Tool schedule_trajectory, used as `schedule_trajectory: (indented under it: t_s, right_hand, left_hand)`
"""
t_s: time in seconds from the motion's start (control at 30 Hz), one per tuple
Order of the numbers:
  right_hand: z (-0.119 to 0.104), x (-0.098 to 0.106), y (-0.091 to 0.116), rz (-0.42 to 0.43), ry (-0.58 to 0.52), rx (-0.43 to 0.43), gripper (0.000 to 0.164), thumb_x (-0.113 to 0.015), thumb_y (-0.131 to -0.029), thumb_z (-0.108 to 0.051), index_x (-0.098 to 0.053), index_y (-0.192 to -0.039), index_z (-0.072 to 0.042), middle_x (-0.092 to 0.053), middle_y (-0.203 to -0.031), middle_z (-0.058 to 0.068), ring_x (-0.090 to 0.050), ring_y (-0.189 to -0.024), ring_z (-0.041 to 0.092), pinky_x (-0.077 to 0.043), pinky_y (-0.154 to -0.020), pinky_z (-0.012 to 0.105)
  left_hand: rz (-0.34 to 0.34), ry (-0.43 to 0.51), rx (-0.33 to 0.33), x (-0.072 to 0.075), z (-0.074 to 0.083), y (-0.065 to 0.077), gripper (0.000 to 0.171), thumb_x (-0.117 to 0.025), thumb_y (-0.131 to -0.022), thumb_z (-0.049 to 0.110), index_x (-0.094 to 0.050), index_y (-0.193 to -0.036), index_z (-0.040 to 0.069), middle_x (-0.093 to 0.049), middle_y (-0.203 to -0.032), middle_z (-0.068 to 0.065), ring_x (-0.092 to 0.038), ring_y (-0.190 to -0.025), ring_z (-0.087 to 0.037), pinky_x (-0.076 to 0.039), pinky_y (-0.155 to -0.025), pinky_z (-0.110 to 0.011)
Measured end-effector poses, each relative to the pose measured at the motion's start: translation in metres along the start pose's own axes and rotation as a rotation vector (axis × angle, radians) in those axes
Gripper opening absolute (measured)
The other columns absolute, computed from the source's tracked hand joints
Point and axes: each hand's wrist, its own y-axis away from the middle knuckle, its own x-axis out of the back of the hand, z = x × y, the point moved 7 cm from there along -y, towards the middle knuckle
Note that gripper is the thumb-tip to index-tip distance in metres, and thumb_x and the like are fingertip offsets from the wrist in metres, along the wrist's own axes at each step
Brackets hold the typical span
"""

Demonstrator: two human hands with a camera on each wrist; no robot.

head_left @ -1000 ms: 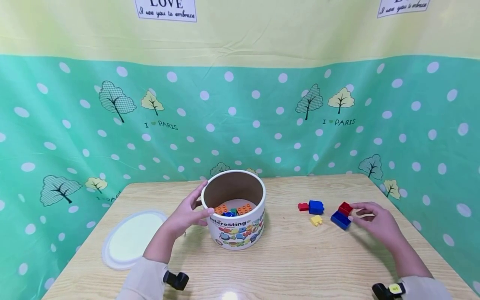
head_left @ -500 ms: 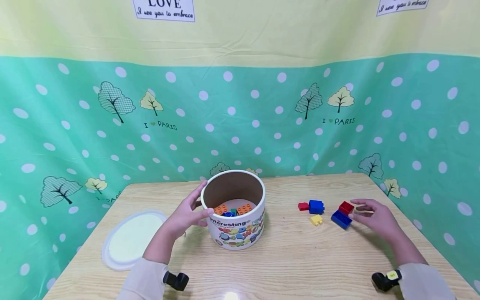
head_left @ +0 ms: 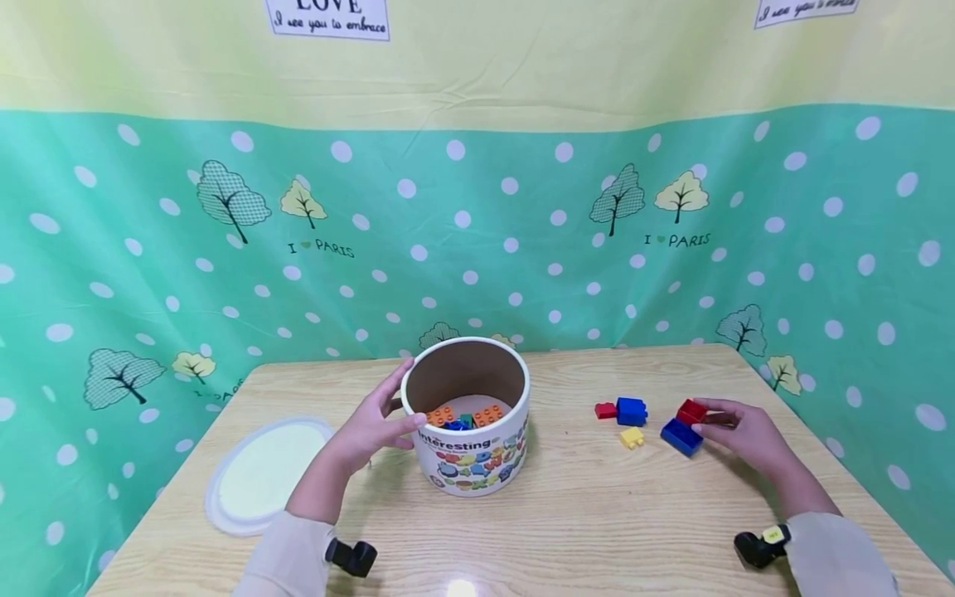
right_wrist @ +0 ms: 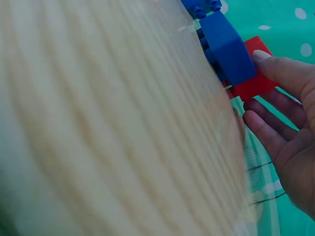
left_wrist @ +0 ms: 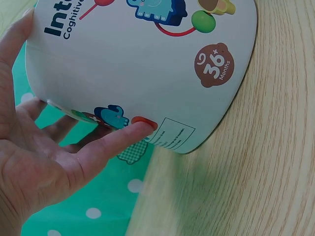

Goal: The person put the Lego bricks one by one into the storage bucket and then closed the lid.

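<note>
A round white bucket (head_left: 470,452) with colourful printed pictures stands upright in the middle of the table, its top uncovered. My left hand (head_left: 373,427) holds its left side, thumb at the front rim and fingers spread along the outer wall; the left wrist view shows fingers against that wall. Several building blocks lie in the bucket, among them orange blocks (head_left: 488,415). At the right, my right hand (head_left: 746,435) pinches a red block (head_left: 691,411) between thumb and fingers. A blue block (head_left: 682,437) sits right against the red one; whether they are joined I cannot tell.
Left of the bucket a white round lid (head_left: 264,474) lies flat. Between bucket and right hand lie a small red block (head_left: 605,410), a blue block (head_left: 631,412) and a yellow block (head_left: 632,438). A green patterned cloth (head_left: 477,215) hangs behind the table (head_left: 552,522).
The right hand drew slightly away from the red block, then came back onto it. The red and blue blocks have hardly moved. The left hand stays on the bucket.
</note>
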Motion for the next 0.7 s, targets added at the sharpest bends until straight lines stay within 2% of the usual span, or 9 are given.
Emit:
schedule_trajectory:
  t_s: [0.1,0.17,0.23,0.33,0.4,0.53,0.7]
  right_hand:
    - [0.0,0.002,0.001,0.017,-0.001,0.005,0.057,-0.073,-0.089,-0.028,-0.056,-0.134,0.003,-0.062,-0.119,0.027,-0.06,-0.105,0.041,-0.048,-0.072,0.015]
    - [0.0,0.005,0.001,0.034,0.003,0.007,0.057,-0.073,-0.089,-0.03,-0.056,-0.134,0.002,-0.063,-0.118,0.025,-0.061,-0.103,0.034,-0.047,-0.072,0.013]
    - [0.0,0.008,0.001,0.051,0.006,0.007,0.059,-0.073,-0.089,-0.033,-0.056,-0.134,0.0,-0.064,-0.118,0.023,-0.062,-0.1,0.02,-0.047,-0.072,0.013]
    - [-0.003,0.013,0.001,0.076,0.0,0.01,0.061,-0.072,-0.088,-0.038,-0.056,-0.135,-0.003,-0.065,-0.118,0.02,-0.055,-0.096,-0.001,-0.045,-0.074,0.014]
    - [-0.007,0.016,0.0,0.091,-0.009,0.013,0.062,-0.072,-0.088,-0.041,-0.056,-0.135,-0.004,-0.065,-0.118,0.018,-0.051,-0.093,-0.009,-0.044,-0.075,0.014]
    - [-0.02,0.022,0.001,0.133,-0.024,0.041,0.06,-0.072,-0.088,-0.04,-0.057,-0.134,-0.004,-0.067,-0.113,0.012,-0.052,-0.091,-0.01,-0.043,-0.075,0.012]
    - [-0.042,0.024,0.002,0.164,-0.09,0.098,0.055,-0.075,-0.088,-0.03,-0.059,-0.13,0.001,-0.066,-0.101,-0.009,-0.057,-0.088,-0.004,-0.05,-0.069,0.014]
  left_hand:
    - [0.003,-0.001,0.003,0.001,0.0,0.001,0.094,-0.077,-0.084,0.029,-0.018,-0.157,0.031,-0.016,-0.16,-0.01,-0.027,-0.137,-0.047,-0.057,-0.076,-0.052]
    - [0.004,-0.002,0.006,0.001,-0.001,0.001,0.092,-0.075,-0.085,0.026,-0.018,-0.157,0.031,-0.017,-0.16,-0.01,-0.028,-0.137,-0.047,-0.057,-0.076,-0.052]
    - [0.003,-0.003,0.006,0.002,-0.001,0.002,0.092,-0.075,-0.085,0.025,-0.017,-0.157,0.031,-0.016,-0.16,-0.011,-0.027,-0.137,-0.047,-0.057,-0.076,-0.052]
    - [0.009,-0.002,0.009,0.002,-0.001,0.002,0.092,-0.075,-0.085,0.024,-0.017,-0.157,0.031,-0.017,-0.16,-0.011,-0.028,-0.137,-0.047,-0.057,-0.075,-0.052]
    - [0.01,-0.001,0.008,0.002,-0.001,0.003,0.093,-0.075,-0.085,0.025,-0.017,-0.157,0.031,-0.017,-0.16,-0.011,-0.027,-0.137,-0.047,-0.057,-0.075,-0.052]
    - [0.009,-0.005,0.008,0.002,0.0,0.002,0.092,-0.076,-0.084,0.027,-0.018,-0.156,0.032,-0.018,-0.16,-0.01,-0.028,-0.137,-0.046,-0.057,-0.076,-0.053]
    - [0.003,-0.016,-0.002,0.001,-0.001,0.0,0.091,-0.076,-0.085,0.028,-0.019,-0.156,0.031,-0.018,-0.16,-0.009,-0.028,-0.138,-0.046,-0.057,-0.076,-0.052]
